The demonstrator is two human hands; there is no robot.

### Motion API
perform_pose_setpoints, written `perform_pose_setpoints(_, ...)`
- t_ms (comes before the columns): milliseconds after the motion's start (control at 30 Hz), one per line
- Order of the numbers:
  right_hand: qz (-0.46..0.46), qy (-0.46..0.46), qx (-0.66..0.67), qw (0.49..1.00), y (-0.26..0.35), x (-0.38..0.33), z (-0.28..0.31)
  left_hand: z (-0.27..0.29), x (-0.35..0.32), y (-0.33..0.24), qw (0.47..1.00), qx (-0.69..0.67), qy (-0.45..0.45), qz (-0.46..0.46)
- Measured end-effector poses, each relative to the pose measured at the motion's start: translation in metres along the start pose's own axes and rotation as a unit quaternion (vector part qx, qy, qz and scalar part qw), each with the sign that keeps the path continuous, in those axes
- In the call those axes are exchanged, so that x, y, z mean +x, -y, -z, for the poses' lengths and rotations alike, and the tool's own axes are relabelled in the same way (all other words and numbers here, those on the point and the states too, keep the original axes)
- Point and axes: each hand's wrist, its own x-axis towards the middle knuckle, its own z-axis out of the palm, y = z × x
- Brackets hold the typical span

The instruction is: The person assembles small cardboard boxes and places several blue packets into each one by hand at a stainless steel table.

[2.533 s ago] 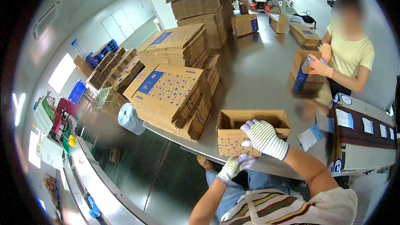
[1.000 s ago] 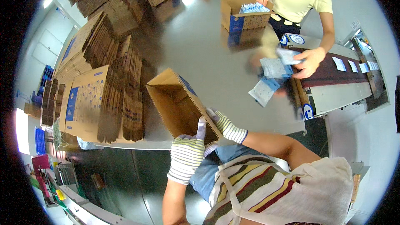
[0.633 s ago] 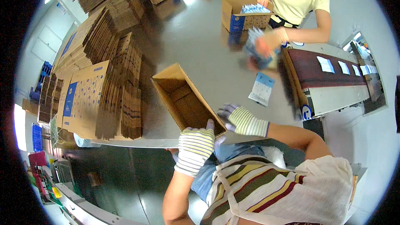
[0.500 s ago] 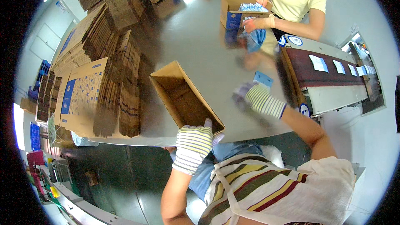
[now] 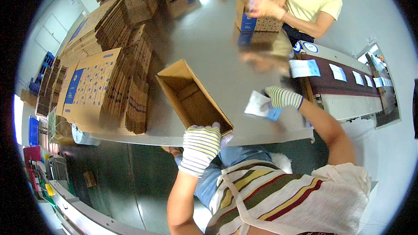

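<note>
An open, empty-looking cardboard box stands tilted at an angle on the table in front of me. My left hand, in a striped glove, is closed over the box's near edge. To the right, my right hand, in the same kind of glove, grips a white and blue packet just over the tabletop. Another such packet is at the near end of a dark red conveyor belt, beyond my right hand.
Tall stacks of flattened cardboard boxes line the table's left side. Across the metal table, a co-worker in yellow handles packets over a cardboard box. More packets lie along the belt.
My right hand has shifted slightly right, and the packet at it now shows its white face. Packets on the belt have come nearer. The co-worker's hands have risen with packets. My left hand stays on the box.
</note>
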Motion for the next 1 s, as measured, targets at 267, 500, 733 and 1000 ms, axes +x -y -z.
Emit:
perform_pose_setpoints(267, -0.064, -0.19, 0.312, 0.929, 0.057, 0.029, -0.079, 0.0, -0.006, 0.001, 1.0, 0.016, -0.019, 0.004)
perform_pose_setpoints(500, -0.015, -0.215, 0.394, 0.894, 0.07, 0.049, -0.091, 0.011, -0.017, 0.018, 1.0, 0.023, 0.004, 0.021)
perform_pose_setpoints(733, -0.013, -0.278, 0.307, 0.91, 0.075, 0.047, -0.096, 0.013, -0.012, 0.009, 1.0, 0.017, -0.007, 0.022)
perform_pose_setpoints(1000, -0.028, -0.284, 0.329, 0.9, 0.085, 0.04, -0.088, 0.01, -0.015, 0.007, 0.999, 0.021, -0.007, 0.024)
